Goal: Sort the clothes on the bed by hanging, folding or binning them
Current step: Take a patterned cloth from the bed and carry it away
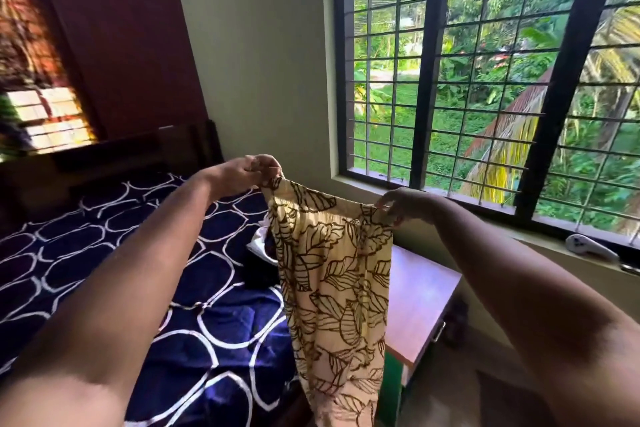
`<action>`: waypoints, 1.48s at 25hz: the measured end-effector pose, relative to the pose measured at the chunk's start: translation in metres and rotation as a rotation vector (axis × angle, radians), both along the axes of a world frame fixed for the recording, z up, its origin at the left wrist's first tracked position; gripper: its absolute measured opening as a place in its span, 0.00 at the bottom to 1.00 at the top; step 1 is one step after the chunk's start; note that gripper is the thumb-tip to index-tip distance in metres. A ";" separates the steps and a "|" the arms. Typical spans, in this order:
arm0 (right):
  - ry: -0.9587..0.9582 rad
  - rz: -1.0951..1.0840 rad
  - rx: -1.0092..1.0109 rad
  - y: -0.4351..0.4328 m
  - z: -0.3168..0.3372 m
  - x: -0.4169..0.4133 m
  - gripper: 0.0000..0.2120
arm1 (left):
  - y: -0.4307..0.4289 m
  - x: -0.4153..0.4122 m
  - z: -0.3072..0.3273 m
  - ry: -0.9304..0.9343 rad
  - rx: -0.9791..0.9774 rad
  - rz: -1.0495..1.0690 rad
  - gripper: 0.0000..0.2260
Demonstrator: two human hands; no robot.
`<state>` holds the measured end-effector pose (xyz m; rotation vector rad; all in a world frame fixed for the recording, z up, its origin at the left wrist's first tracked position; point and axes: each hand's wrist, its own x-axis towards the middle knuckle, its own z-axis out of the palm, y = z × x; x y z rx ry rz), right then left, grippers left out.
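Note:
A cream garment with a brown leaf print (337, 281) hangs in the air in front of me, over the right edge of the bed (138, 253). My left hand (251, 172) pinches its top edge at the left corner. My right hand (403, 203) pinches the same edge at the right corner, so the cloth is stretched between them and drops straight down. Behind the garment, a white cloth (258, 241) and a dark cloth (259, 274) lie on the navy sheet with white rings; most of them is hidden.
A low wooden table (420, 298) stands right of the bed, under the barred window (485, 80). A white controller-like object (590, 248) lies on the window sill. The dark headboard (121, 159) and a reddish wall panel are at the far left.

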<state>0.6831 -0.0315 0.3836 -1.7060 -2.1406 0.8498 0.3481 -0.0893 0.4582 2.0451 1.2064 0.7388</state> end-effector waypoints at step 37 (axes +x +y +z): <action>0.535 0.173 0.300 -0.007 0.041 0.018 0.19 | -0.010 -0.043 -0.047 -0.246 0.335 0.515 0.19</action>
